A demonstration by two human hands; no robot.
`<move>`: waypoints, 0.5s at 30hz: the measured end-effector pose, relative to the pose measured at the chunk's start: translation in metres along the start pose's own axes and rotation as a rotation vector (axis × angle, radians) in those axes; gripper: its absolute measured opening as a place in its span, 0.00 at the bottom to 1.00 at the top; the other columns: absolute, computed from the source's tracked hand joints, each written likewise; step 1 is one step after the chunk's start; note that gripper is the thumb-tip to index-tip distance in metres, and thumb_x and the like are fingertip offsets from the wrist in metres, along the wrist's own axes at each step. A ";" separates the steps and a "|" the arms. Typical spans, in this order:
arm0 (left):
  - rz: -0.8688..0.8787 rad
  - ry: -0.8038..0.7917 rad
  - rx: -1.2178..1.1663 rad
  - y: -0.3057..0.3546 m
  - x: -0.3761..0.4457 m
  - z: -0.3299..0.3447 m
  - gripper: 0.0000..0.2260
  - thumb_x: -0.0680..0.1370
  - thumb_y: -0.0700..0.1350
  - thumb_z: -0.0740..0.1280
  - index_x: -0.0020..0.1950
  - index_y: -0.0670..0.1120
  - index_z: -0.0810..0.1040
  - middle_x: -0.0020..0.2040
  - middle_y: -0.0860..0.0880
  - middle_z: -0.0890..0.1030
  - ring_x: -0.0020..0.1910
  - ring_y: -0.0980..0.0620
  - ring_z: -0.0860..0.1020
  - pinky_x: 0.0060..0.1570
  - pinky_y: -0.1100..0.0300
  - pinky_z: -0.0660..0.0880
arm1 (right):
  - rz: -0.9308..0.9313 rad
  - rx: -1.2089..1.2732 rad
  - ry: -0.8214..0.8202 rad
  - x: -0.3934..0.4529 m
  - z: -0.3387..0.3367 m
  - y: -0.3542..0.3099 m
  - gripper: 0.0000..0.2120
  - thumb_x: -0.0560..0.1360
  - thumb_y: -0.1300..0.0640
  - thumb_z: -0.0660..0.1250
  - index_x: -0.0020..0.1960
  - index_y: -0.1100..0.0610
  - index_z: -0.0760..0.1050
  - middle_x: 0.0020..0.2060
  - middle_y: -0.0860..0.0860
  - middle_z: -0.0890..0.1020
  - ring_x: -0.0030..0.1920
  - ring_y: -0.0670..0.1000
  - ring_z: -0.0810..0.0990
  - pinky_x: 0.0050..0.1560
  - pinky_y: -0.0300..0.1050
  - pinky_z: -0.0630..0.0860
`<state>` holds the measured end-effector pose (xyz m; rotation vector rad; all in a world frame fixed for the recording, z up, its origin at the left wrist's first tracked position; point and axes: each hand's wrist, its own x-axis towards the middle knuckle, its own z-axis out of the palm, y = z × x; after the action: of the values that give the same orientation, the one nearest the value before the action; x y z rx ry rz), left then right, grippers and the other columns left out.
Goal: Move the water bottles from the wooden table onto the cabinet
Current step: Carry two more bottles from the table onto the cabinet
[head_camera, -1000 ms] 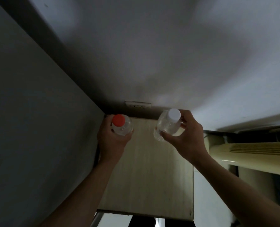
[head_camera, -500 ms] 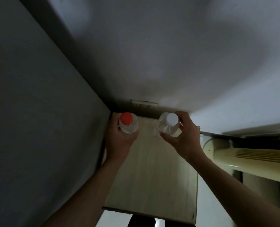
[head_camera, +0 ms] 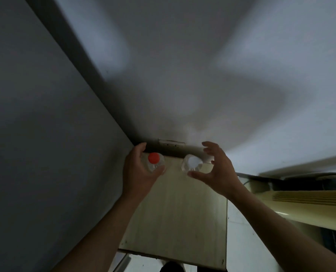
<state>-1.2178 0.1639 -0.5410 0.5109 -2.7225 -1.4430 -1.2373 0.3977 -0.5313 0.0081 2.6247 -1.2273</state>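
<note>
Seen from above, a clear bottle with a red cap (head_camera: 154, 158) stands at the far left corner of the pale wooden cabinet top (head_camera: 179, 209). My left hand (head_camera: 138, 173) is wrapped around that bottle. A second clear bottle with a white cap (head_camera: 192, 162) stands upright near the far edge, a little to the right. My right hand (head_camera: 216, 169) hovers just beside it with the fingers spread apart, not touching it.
A grey panel (head_camera: 45, 154) rises along the cabinet's left side and a white wall (head_camera: 183, 75) stands behind it, with a small white fitting (head_camera: 171, 143) at its foot. A cream appliance with vents (head_camera: 300, 203) lies to the right. White floor (head_camera: 241, 248) shows below.
Both bottles went down toward the far edge of the cabinet top. My right hand let go of the white-capped bottle and opened. My left hand still holds the red-capped one.
</note>
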 end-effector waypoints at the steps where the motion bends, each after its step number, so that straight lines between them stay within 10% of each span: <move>1: 0.015 -0.012 0.038 0.011 0.000 -0.008 0.37 0.63 0.56 0.79 0.69 0.49 0.72 0.65 0.49 0.77 0.64 0.49 0.74 0.63 0.49 0.73 | -0.006 -0.010 -0.008 -0.001 -0.009 -0.010 0.46 0.61 0.46 0.82 0.72 0.46 0.63 0.67 0.50 0.73 0.63 0.50 0.74 0.63 0.53 0.75; 8: 0.124 -0.042 0.252 0.094 0.004 -0.060 0.32 0.64 0.55 0.81 0.63 0.44 0.76 0.58 0.45 0.79 0.58 0.45 0.76 0.52 0.58 0.72 | -0.117 -0.156 -0.053 -0.008 -0.087 -0.086 0.34 0.70 0.33 0.69 0.72 0.44 0.65 0.72 0.47 0.68 0.71 0.49 0.66 0.67 0.44 0.64; 15: 0.234 -0.085 0.303 0.183 -0.019 -0.099 0.26 0.70 0.54 0.76 0.64 0.45 0.77 0.63 0.46 0.77 0.64 0.45 0.72 0.62 0.60 0.66 | -0.168 -0.215 0.089 -0.050 -0.184 -0.161 0.34 0.73 0.32 0.55 0.72 0.50 0.68 0.71 0.52 0.72 0.70 0.51 0.69 0.69 0.48 0.66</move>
<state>-1.2342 0.1849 -0.3338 0.1283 -2.9631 -1.0294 -1.2457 0.4381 -0.2850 -0.2035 2.8719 -1.0073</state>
